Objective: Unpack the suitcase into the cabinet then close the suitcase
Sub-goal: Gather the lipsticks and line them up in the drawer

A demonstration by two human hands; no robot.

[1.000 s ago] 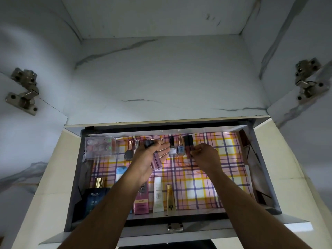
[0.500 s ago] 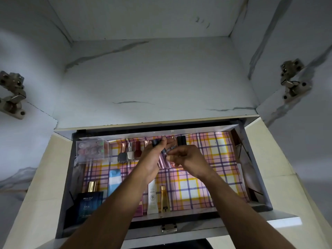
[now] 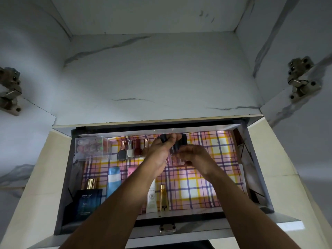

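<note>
Over the plaid-lined drawer [image 3: 206, 177], my left hand [image 3: 159, 150] grips a bunch of black-capped lip gloss tubes [image 3: 168, 155]; my right hand [image 3: 195, 157] pinches one of them, beside the nail polish bottles [image 3: 129, 150].

Metal hinge [image 3: 301, 81] on right door edge — second hinge [image 3: 9, 90] at left; cream tiled wall [image 3: 280, 168] flanks both sides.
</note>
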